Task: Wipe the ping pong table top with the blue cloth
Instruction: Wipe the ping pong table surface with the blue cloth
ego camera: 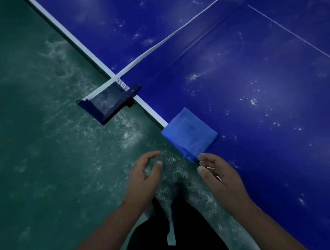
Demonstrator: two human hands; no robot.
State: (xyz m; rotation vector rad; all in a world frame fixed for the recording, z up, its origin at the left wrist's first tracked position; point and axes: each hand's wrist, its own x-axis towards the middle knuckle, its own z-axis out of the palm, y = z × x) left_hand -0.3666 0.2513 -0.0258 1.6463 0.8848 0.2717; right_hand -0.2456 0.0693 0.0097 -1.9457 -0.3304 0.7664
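Observation:
A folded blue cloth (189, 134) lies on the near edge of the dark blue ping pong table (255, 100), partly hanging over the white border line. The table top carries scattered white dusty specks. My right hand (221, 177) hovers just below the cloth's lower corner, fingers loosely curved, holding nothing; its fingertips are close to the cloth but apart from it. My left hand (144, 178) floats over the floor to the left of the cloth, fingers relaxed and empty.
The net (174, 34) runs diagonally across the table to a dark blue net clamp (108, 101) that sticks out over the table's edge. A scuffed green floor (44, 132) fills the left side. My dark trousers show at the bottom.

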